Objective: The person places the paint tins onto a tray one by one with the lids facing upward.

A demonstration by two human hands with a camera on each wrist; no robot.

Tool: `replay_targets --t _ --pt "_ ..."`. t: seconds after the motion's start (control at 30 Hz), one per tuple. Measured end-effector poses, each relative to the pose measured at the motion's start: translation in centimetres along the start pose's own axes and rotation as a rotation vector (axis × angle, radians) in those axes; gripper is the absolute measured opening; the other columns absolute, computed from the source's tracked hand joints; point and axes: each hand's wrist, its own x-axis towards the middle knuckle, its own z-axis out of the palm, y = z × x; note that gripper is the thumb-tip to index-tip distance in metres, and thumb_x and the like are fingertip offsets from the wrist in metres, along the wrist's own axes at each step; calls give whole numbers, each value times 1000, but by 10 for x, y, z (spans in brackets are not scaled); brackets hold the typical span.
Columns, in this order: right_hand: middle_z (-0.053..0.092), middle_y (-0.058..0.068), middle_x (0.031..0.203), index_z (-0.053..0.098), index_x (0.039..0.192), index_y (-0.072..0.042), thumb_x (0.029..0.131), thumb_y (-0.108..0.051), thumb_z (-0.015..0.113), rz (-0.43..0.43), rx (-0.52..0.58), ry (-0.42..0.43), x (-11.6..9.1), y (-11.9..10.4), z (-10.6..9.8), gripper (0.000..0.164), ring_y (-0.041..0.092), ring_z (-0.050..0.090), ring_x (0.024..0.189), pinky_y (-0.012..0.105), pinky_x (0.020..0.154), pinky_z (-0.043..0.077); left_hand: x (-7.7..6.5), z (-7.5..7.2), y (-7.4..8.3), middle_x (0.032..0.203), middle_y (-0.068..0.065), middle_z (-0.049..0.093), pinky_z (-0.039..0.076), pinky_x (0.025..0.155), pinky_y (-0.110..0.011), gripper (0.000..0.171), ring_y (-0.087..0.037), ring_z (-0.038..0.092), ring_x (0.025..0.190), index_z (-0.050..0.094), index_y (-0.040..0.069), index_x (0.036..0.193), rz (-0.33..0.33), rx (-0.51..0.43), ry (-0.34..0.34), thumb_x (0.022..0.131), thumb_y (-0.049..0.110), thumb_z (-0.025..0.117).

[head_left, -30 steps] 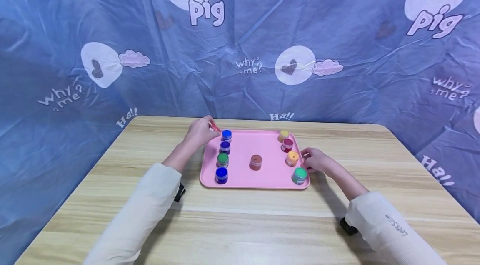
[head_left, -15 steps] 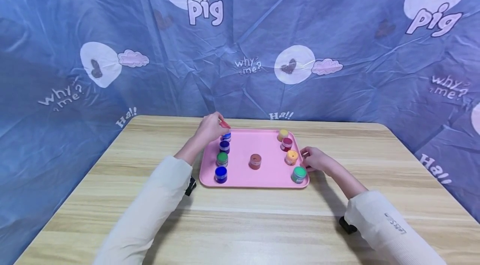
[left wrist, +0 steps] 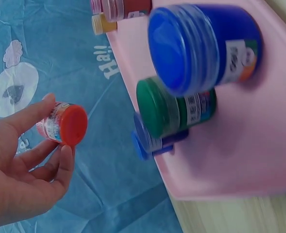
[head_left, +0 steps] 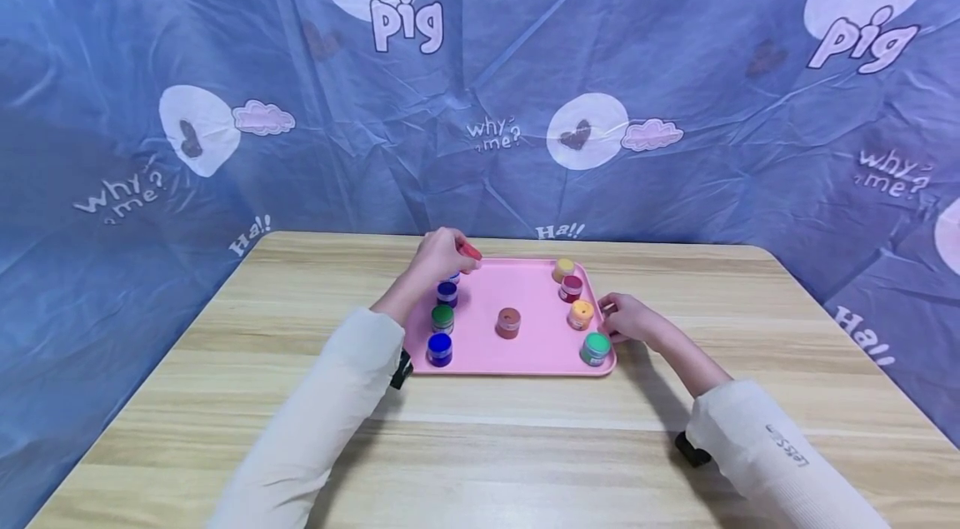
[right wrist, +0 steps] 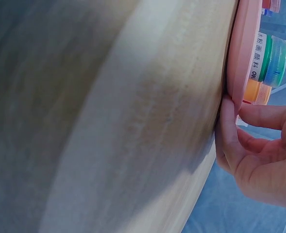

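A small paint jar with a red-orange lid point(left wrist: 67, 124) is pinched between the thumb and fingertips of my left hand point(head_left: 441, 256), held above the far left part of the pink tray point(head_left: 540, 337). It lies tilted on its side in the left wrist view. My right hand point(head_left: 628, 317) grips the tray's right rim, thumb on the inner side and fingers beneath, as the right wrist view shows. Down the tray's left side stand several jars: a blue one point(head_left: 440, 349), a green one point(head_left: 442, 318) and more blue ones behind, the farthest partly hidden by my left hand.
A brown jar point(head_left: 508, 323) stands mid-tray. Along the right side are a light green jar point(head_left: 596, 348), an orange-yellow jar point(head_left: 581, 315), a dark red jar point(head_left: 571, 288) and a yellow jar point(head_left: 563, 269). A blue printed cloth point(head_left: 495, 179) hangs behind the wooden table point(head_left: 480, 446).
My left hand has carried the red-lidded jar rightward from the tray's far left corner, passing over the farthest blue jar. My right hand has stayed at the tray's rim.
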Motion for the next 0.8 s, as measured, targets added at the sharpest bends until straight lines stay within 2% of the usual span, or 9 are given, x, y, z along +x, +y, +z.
replay_targets --t 0.2,0.4,0.8 --pt "47 23 96 33 119 21 76 12 46 -4 4 -2 0 0 0 47 18 53 74 32 69 54 4 9 6 88 -7 63 45 68 -26 31 -20 54 79 67 4 98 -35 17 -15 73 18 77" --pt "47 24 97 34 120 20 75 12 46 5 -20 8 1 0 0 47 20 53 76 31 68 54 10 21 9 92 -9 61 45 70 -28 32 -21 53 81 65 3 99 -88 -4 -50 71 13 78" --pt "47 26 101 35 120 20 75 12 48 13 -50 14 -2 1 -1 47 24 54 82 30 67 54 28 50 10 97 -10 60 45 70 -26 38 -19 51 81 62 0 101 -85 74 -138 67 6 79"
